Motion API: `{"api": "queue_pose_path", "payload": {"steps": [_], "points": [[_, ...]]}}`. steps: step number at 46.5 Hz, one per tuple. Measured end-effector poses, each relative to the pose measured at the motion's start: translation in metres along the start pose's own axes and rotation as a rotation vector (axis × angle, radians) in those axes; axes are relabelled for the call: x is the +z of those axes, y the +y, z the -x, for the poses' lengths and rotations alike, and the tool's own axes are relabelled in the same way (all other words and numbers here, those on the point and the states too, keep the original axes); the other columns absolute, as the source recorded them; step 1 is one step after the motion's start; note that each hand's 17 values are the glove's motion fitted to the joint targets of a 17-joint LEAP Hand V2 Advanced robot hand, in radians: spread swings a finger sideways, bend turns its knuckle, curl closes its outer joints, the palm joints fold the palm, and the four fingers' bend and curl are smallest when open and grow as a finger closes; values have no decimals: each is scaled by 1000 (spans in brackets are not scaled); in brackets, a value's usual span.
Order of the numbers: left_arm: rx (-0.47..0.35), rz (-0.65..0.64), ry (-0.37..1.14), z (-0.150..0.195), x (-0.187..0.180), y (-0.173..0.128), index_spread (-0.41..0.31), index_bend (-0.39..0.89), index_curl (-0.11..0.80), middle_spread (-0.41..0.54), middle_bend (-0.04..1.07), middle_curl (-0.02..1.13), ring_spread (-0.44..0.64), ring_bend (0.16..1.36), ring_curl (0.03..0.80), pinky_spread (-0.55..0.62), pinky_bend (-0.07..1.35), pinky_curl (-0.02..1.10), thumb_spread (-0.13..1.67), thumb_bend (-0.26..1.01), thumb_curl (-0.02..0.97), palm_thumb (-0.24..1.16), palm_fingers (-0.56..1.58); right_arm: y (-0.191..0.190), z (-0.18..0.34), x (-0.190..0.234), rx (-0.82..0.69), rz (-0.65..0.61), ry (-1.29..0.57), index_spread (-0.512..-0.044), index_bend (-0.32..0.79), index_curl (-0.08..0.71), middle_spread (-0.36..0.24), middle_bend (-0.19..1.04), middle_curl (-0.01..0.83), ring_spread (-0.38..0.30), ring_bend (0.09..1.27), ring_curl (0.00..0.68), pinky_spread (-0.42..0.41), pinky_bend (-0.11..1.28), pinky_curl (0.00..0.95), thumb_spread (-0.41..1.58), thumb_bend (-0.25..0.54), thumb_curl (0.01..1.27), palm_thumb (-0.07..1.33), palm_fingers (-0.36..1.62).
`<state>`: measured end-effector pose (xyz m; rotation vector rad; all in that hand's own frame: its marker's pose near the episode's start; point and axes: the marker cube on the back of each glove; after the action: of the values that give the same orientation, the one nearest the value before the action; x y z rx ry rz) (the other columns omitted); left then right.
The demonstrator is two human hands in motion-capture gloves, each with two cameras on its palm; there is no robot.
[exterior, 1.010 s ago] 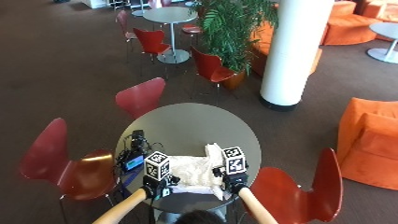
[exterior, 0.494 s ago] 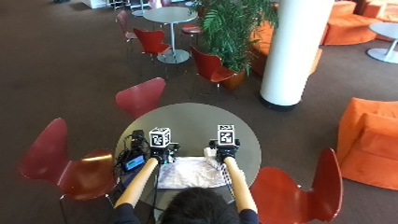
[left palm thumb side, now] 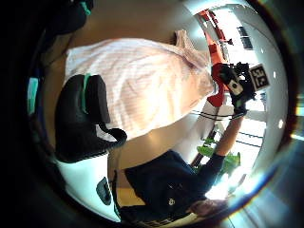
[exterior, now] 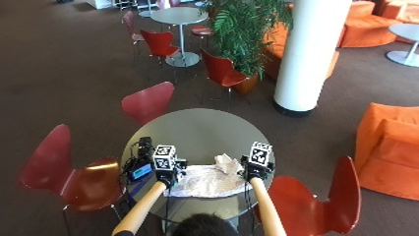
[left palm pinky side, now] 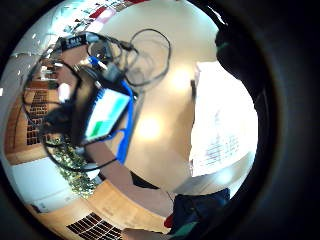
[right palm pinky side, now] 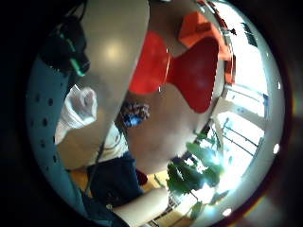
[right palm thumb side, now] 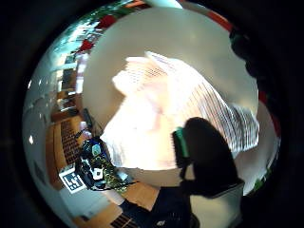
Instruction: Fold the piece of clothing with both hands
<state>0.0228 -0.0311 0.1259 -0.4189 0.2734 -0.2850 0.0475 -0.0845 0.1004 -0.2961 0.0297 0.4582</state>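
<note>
Position change: half a second ago both my arms were stretched out to the far edge of the garment (exterior: 206,182). They have since drawn back toward me, and my head has dropped lower in the outside view. My left hand (exterior: 171,173) is now at the garment's left edge and my right hand (exterior: 254,169) at its right edge, with the cloth between them.

Cloth change: the garment lay flat before. It now shows a raised, crumpled lump at its far right corner, just beside my right hand. I judge that the far edge is starting to come back toward me, so the first fold is under way but not laid down.

Hand state:
- Left hand: in the left thumb side palm view the thumb (left palm thumb side: 88,118) is curled against the cloth's edge, so I read this as a pinch on the garment.
- Right hand: it is close over the cloth, but I cannot tell whether it grips.

Garment appearance: it is white or pale with fine stripes, visible in both thumb side palm views (right palm thumb side: 152,109). It is thin and lies mostly spread out, with soft creases. It occupies the near part of the round grey table (exterior: 196,128), close to my body. A small device with cables (exterior: 139,169) lies on the table just beside my left hand.
</note>
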Motion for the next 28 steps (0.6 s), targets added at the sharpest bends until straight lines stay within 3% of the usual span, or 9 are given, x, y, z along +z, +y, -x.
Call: {"api": "queue_pose_path", "payload": {"steps": [8,9,15,21,23,24,26,27,28], "points": [[-20,35,13,4,48,10,-166,258,442,-78,88,394,-31,377,410,-75,343,421,1207,-32,529,475,584,-1,-20,32,53,119,-52,-195,22,219,-16,169,436,-54,473,432,-22,627,409,1144,-62,432,530,603],[-32,33,3,5,53,9,-177,340,466,-79,76,380,0,341,395,-40,282,400,1232,-23,521,471,531,-1,-21,36,58,127,-61,-192,27,212,-2,168,431,-41,473,427,-5,640,408,1149,-59,423,511,592],[-73,27,11,8,79,9,-175,390,484,-51,94,344,93,339,396,77,240,393,1324,-19,463,400,423,-3,-19,50,38,112,-95,-176,31,174,38,184,416,-15,511,415,38,695,401,1188,-25,395,482,597],[-106,92,20,11,91,16,-145,289,459,-25,121,314,173,360,383,170,253,380,1397,-26,393,277,336,-9,-16,50,65,19,-71,-163,15,131,41,210,418,-45,566,414,-4,738,397,1213,6,401,562,634],[-114,90,12,11,91,15,-137,263,452,-11,121,305,203,360,378,196,260,379,1418,-26,373,245,298,-10,-15,50,72,3,-62,-157,-2,111,34,221,418,-69,588,412,-48,762,396,1206,15,408,601,687],[-119,87,6,11,91,15,-129,239,445,-3,126,301,215,356,373,215,260,376,1426,-28,361,224,262,-12,-14,50,75,-8,-56,-154,-15,106,0,272,437,-111,641,432,-114,785,406,1184,39,423,662,858],[-127,84,-5,12,92,14,-124,224,442,4,135,300,230,360,373,231,266,376,1437,-24,345,203,254,-14,-12,51,77,-29,-49,-152,-17,92,-26,284,435,-139,647,415,-166,790,387,1167,40,428,694,928],[-128,84,-9,11,92,14,-125,235,445,7,131,295,236,364,371,234,265,375,1447,-16,341,202,272,-15,-12,51,77,-37,-49,-147,-13,86,-4,242,421,-122,626,407,-130,777,383,1175,17,417,659,792],[-126,84,-13,11,92,13,-120,201,434,15,141,293,249,362,365,251,266,370,1448,-19,333,189,243,-15,-12,52,76,-42,-52,-157,27,108,-58,325,459,-168,678,442,-210,801,407,1153,43,433,725,1030]]}}
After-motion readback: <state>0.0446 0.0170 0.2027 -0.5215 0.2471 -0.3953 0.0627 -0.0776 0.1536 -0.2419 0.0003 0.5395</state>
